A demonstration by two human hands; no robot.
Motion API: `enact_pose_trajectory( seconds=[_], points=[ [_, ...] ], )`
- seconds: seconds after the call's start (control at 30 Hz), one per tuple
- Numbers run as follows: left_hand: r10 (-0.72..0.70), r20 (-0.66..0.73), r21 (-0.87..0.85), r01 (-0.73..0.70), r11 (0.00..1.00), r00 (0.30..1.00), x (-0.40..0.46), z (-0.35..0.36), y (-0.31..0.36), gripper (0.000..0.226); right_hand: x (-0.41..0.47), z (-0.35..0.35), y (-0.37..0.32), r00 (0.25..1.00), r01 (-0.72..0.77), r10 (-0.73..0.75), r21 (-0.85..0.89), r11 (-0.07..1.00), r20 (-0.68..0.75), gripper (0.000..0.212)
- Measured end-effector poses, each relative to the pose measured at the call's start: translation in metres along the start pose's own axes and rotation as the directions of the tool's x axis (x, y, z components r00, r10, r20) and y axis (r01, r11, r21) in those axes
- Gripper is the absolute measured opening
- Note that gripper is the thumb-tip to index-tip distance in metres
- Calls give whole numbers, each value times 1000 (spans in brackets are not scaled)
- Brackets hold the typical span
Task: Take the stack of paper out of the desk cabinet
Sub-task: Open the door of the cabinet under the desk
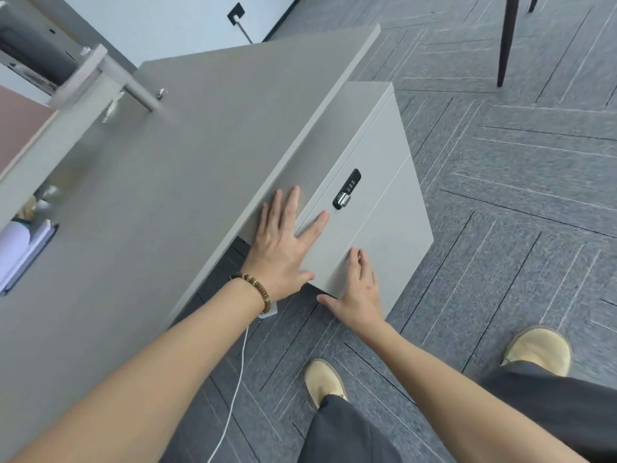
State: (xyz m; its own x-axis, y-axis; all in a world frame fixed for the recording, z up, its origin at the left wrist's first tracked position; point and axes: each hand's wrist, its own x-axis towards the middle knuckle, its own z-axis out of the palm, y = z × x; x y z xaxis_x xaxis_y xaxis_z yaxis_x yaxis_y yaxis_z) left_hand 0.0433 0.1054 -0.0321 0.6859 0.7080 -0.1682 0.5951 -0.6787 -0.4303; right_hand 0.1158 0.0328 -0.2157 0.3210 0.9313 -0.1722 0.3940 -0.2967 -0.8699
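cabinet: grey desk cabinet tucked under the right end of the desk, front face toward the person, long axis running away up the frame. Drawers look closed.
paper stack: can't see it anywhere, so presumably inside, can't tell which drawer.
lock: black combination lock with a chrome latch on the upper drawer front.
left hand: fingers spread wide, palm flat on the top drawer front right at the desk edge, not gripping anything. Beaded bracelet on the wrist.
right hand: also splayed, fingertips at the seam of the lower drawer front, thumb out by the bottom corner.
floor: grey-blue carpet tiles with line patterns.
room to move: open carpet right of the cabinet; a dark chair leg well apart at the top.
cable: white cable trailing down off the desk edge.
feet: tan shoes just back from the cabinet.
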Motion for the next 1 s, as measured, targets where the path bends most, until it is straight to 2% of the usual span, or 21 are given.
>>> enact_pose_trajectory(
  seconds=[0.23,0.47,0.67,0.83,1.0],
  points=[
    [29,19,51,-30,998,999,0,0,-1,117,17,14,-1,996,9,-11,-28,1000,-92,136],
    [14,21,58,-15,998,1000,1,-1,1,116,19,7,11,992,84,-101,-191,978,-81,137],
    [-19,5,19,18,1000,1000,0,-2,4,112,-2,-17,18,986,128,-147,-219,967,-74,130],
    [-108,37,-28,109,994,993,-4,-13,13,104,-32,-56,40,961,259,-276,-253,932,-33,116],
    [-349,44,-75,351,933,936,-3,-29,58,88,-56,-113,63,973,214,-229,-345,914,-2,111]
  ],
)
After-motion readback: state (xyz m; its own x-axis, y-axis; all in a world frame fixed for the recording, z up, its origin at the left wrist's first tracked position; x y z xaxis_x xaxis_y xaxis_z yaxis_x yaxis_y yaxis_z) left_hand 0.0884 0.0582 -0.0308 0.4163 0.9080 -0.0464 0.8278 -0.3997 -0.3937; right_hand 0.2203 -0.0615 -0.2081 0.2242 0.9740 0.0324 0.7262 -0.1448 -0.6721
